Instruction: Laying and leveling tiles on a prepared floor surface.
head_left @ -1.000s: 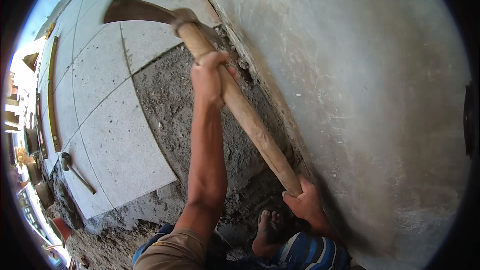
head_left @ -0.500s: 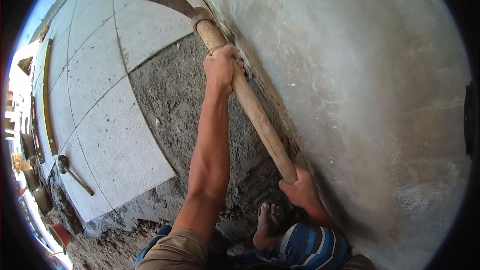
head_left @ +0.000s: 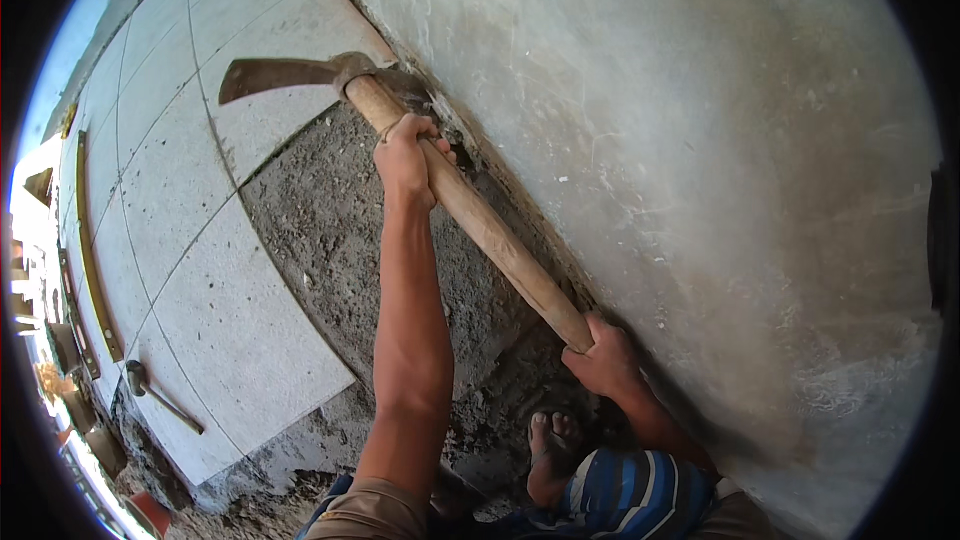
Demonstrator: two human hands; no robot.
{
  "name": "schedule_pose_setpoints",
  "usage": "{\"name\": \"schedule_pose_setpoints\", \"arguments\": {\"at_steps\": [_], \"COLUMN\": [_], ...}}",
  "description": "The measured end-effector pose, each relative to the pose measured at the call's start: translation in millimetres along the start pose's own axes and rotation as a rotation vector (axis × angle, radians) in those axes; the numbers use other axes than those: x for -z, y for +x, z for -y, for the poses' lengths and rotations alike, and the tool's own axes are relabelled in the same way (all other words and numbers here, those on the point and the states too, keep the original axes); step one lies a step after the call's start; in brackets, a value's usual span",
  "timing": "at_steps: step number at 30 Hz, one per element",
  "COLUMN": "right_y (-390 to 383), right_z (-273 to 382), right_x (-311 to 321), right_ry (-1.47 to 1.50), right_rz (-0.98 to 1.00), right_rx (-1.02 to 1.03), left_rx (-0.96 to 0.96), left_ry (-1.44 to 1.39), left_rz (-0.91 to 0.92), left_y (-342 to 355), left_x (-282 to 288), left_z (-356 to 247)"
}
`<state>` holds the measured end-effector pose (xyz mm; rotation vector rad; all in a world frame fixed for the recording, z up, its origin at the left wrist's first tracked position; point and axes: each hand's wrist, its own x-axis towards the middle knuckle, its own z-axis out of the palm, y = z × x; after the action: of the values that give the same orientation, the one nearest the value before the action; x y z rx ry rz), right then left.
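A mattock with a thick wooden handle and a rusty metal head lies slantwise across the view. Its broad blade points left over the pale tiles, while the head's other end is close to the foot of the wall. My left hand is wrapped round the handle just below the head. Lower down, my right hand grips the handle's butt end beside the wall. Beneath the handle lies a strip of rough grey mortar, bordered by the tiles.
Large pale floor tiles cover the left side. On them lie a mallet and a long yellowish straightedge. A bare plastered wall rises close on the right. My bare foot stands on the mortar near it.
The mattock's head has come down and toward me, and its blade has swung from pointing up-left to nearly level left. Both hands have kept their grip on the handle.
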<state>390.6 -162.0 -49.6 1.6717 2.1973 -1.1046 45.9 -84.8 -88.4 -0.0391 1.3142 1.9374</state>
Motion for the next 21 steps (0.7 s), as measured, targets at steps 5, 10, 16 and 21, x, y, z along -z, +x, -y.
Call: {"name": "schedule_pose_setpoints", "arguments": {"at_steps": [5,10,16,21], "right_y": [-19.8,-26.2,6.0,-16.0], "right_z": [6.6,-4.8,-0.3,-2.2], "right_x": [10.6,25.1,7.5,13.4], "right_ry": [0.134,0.169,0.072,0.158], "right_rz": [-0.007,-0.030,-0.003,0.031], "right_rx": [0.081,0.203,0.012,0.058], "left_rx": [-0.071,-0.324,-0.043,-0.034], "left_ry": [0.006,-0.139,-0.007,0.027], "left_rz": [0.003,0.025,0.010,0.015], "left_y": [-19.6,-82.8,-6.6,-11.4], "left_x": [-0.4,-4.8,-9.6,-16.7], "left_z": [-19.4,-69.9,-6.4,-11.6]}}
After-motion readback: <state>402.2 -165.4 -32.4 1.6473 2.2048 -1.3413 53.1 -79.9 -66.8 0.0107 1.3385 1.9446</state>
